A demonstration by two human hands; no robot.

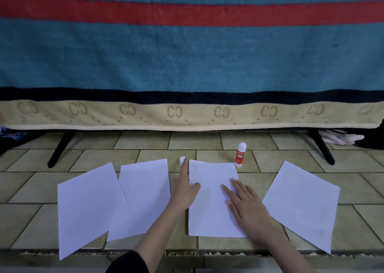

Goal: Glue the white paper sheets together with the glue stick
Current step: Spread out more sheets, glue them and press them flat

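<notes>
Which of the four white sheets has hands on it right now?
The third sheet from the left, just below the glue stick. The right hand lies flat on it and the left hand's thumb touches it; the others lie untouched.

Teal blanket point(187, 54) with red stripe, beige monogram border, black stand legs point(60, 148), tiled floor point(145, 144), pale cloth point(340, 138) at far right

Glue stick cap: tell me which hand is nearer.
Left. The left hand reaches its fingertip to the cap; the right hand lies flat on the middle sheet, farther back.
</notes>
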